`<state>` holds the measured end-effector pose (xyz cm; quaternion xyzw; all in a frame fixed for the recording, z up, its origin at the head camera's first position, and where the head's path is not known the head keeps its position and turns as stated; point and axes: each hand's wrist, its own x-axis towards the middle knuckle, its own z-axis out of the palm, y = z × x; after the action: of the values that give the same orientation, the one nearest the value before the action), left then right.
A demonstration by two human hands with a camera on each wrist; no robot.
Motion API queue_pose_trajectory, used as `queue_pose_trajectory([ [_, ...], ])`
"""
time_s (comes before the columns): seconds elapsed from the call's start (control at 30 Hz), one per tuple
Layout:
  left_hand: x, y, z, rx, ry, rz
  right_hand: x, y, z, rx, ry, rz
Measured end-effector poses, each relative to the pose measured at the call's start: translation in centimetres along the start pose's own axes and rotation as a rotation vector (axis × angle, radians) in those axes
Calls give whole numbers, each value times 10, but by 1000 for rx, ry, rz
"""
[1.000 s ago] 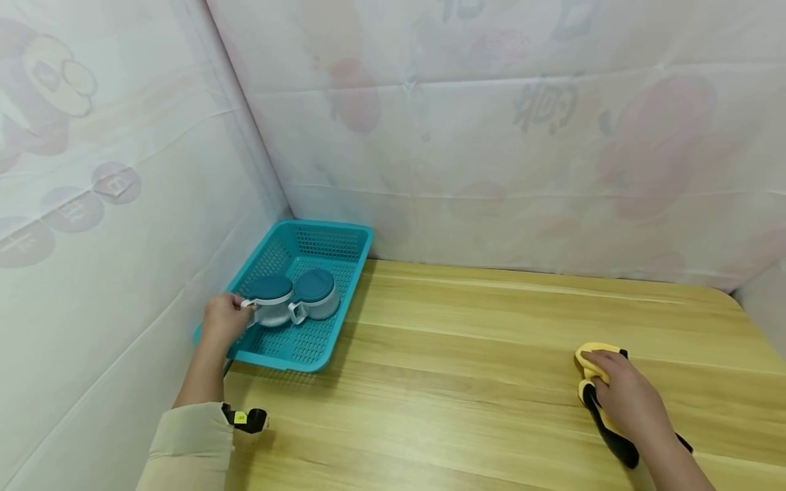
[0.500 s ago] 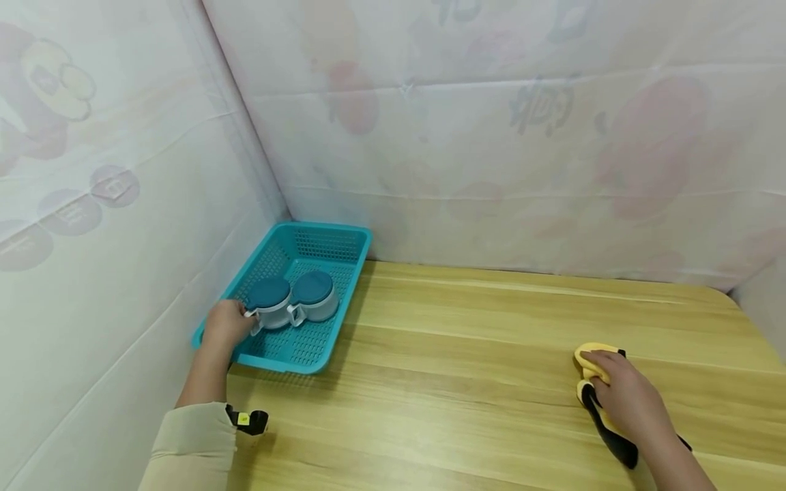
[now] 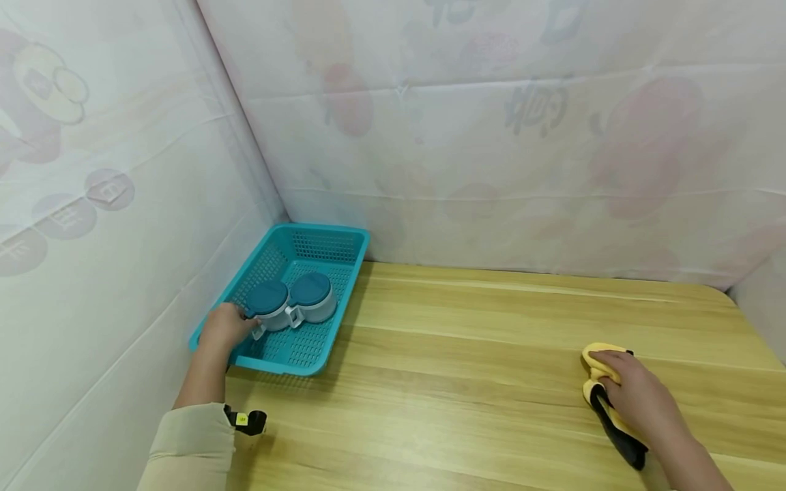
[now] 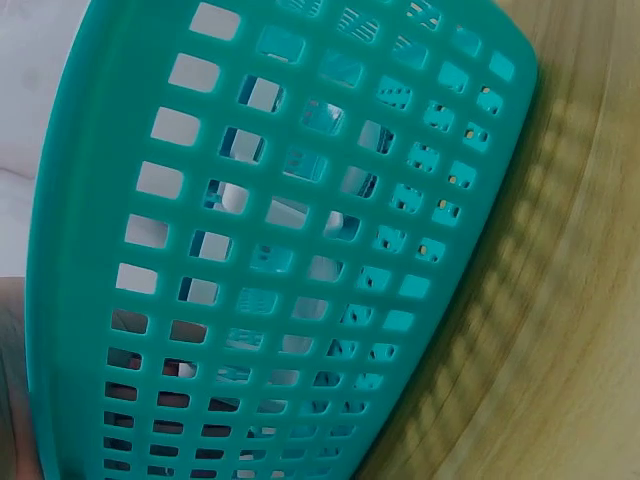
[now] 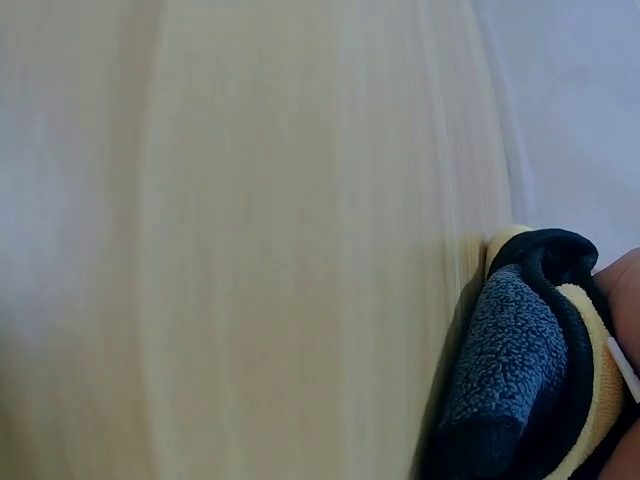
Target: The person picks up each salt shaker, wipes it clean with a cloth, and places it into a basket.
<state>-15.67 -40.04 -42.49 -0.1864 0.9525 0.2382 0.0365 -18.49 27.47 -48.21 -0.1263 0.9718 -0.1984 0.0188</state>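
Two clear, lidded jars stand side by side in a turquoise plastic basket (image 3: 334,344) at the left in the head view. Each has a blue-green lid and a pale handle. My left hand (image 3: 224,327) reaches over the basket's near left rim, its fingers holding the handle of the left jar (image 3: 273,320). The right jar (image 3: 319,310) is close against it. Through the basket's holes, the left wrist view shows only bits of the jars. My right hand (image 3: 641,395) grips a folded yellow and dark grey towel (image 5: 510,350) on the wooden table.
The wood-grain table (image 3: 442,382) stretches between basket and towel. A pale printed cloth wall (image 3: 460,150) rises behind it, and another cloth wall (image 3: 123,286) stands close along the basket's left side.
The left jar has come down and levelled out in the basket, with my left hand following. My right hand and the towel have shifted slightly to the right.
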Motion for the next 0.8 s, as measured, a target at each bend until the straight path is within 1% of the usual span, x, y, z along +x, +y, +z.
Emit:
queue_pose_trajectory([
  [0.17,-3,1,-3,-3,-27,3,-3,15,-9,-15,-7,27],
  [0.23,-7,2,-5,2,-37,2,-4,22,-11,-22,-2,33],
  [0.37,-18,5,-13,15,-60,-3,-9,37,-13,-30,24,48],
  [0.43,-25,7,-18,20,-47,-13,-11,43,-12,-27,31,53],
  [0.47,-29,8,-19,13,-21,-19,-11,45,-12,-22,28,55],
  [0.53,-36,9,-20,-14,57,-29,-9,46,-12,-9,11,60],
  [0.57,-40,11,-20,-31,104,-33,-8,46,-12,0,-2,63],
  [0.63,-48,18,-19,-71,213,-17,-7,46,-13,18,-24,68],
  [0.7,-55,28,-17,-115,321,26,-6,44,-15,35,-47,78],
  [0.73,-58,33,-14,-133,382,68,-5,42,-16,40,-58,84],
  [0.8,-61,44,-6,-170,498,174,-5,40,-17,49,-77,105],
])
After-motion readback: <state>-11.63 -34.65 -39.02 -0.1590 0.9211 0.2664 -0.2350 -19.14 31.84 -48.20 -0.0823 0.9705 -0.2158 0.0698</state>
